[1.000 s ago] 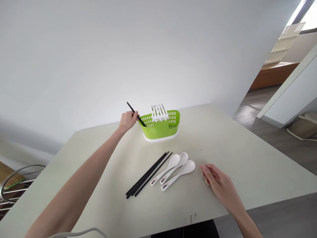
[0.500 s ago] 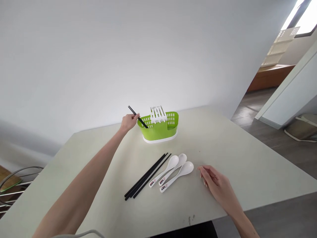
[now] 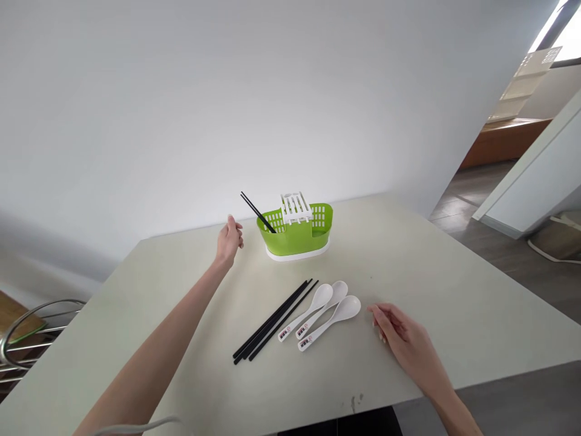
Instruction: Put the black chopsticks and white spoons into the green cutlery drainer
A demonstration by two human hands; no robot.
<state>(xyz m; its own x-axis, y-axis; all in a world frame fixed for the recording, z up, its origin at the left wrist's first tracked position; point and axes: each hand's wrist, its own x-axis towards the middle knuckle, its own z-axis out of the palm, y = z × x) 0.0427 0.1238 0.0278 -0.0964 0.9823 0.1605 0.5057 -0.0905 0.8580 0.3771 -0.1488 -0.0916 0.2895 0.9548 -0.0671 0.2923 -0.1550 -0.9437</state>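
A green cutlery basket [image 3: 290, 243] with a white base and a white slotted piece on top stands near the wall. Two black chopsticks [image 3: 256, 212] lean in its left compartment, tips up to the left. Just left of them is my left hand [image 3: 229, 243], empty, its fingers loosely bent and apart from the basket. More black chopsticks [image 3: 271, 326] lie in a slanted bunch on the table. Beside these are three white spoons [image 3: 330, 320] with printed handle ends, bowls pointing away. To their right my right hand [image 3: 405, 344] rests on its side, empty, fingers loosely curled and thumb apart.
The pale table [image 3: 431, 284] meets a white wall [image 3: 272, 109] at the back. A metal wire rack [image 3: 27, 351] stands off the left edge. A grey cable [image 3: 136, 427] crosses the bottom left. Grey floor and a doorway lie to the right.
My left hand has let go of the chopsticks and drawn back a little to the left. They now lean in the basket unheld. My right hand has stayed in place.
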